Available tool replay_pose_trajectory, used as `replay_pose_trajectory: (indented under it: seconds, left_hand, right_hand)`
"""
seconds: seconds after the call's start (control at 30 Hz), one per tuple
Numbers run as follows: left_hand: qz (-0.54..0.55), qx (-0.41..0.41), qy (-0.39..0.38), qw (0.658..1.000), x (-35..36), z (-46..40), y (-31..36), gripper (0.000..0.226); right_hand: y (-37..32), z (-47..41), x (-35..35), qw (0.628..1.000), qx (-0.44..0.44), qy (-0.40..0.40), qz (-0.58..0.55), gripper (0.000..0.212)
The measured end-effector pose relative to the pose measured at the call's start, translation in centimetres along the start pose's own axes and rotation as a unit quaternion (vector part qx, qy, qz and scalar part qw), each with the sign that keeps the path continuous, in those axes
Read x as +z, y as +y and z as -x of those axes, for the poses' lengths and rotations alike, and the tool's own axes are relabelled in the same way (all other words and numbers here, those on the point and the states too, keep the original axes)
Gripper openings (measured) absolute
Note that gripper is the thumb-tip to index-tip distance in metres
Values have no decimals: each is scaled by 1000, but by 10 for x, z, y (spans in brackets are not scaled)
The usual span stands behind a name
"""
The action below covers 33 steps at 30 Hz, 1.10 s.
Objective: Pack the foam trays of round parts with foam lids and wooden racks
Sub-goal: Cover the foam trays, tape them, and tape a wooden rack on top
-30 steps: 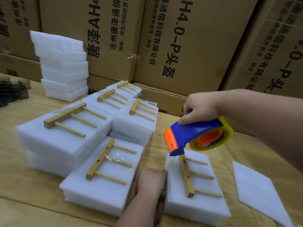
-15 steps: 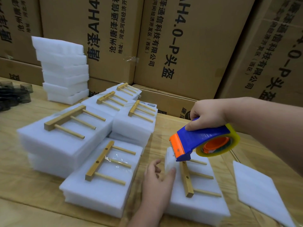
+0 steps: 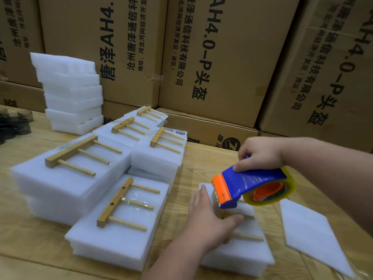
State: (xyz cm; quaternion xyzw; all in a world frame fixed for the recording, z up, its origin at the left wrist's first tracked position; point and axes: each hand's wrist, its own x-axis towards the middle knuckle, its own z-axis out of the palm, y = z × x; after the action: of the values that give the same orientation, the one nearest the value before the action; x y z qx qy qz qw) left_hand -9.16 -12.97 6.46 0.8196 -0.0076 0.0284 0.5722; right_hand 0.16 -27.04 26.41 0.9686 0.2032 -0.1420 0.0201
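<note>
Right hand gripping blue-and-orange tape dispenser, its orange end hovering over the near foam pack on the wooden bench. Left hand lying flat, fingers spread, pressing the wooden rack onto that pack. Taped packs with racks sitting left; loose foam lid lying right

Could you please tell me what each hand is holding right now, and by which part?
The right hand grips the tape dispenser by its blue top; the left hand holds nothing.
</note>
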Motion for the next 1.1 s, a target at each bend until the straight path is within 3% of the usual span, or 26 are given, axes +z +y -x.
replay_pose_trajectory:
  seconds: [0.17,0.37,0.47,0.6,0.87,1.1]
  left_hand:
    - [-73,-39,-42,996,9,-2,0,111]
    - [-121,-50,-58,990,9,-3,4,105]
    - [-159,-40,-50,985,9,-9,10,108]
    - [-186,-35,-70,979,14,-14,13,105]
    - [-224,-52,-76,970,16,-10,21,82]
    - [-305,-3,-86,948,17,-7,24,67]
  right_hand:
    - [29,2,38,998,31,-20,-49,35]
    - [62,20,59,991,10,55,-125,36]
    - [71,34,61,986,-47,58,-148,63]
    - [76,47,66,998,-38,-10,-52,94]
    - [84,51,76,991,-114,48,44,92]
    - [102,59,90,986,-120,91,71,90]
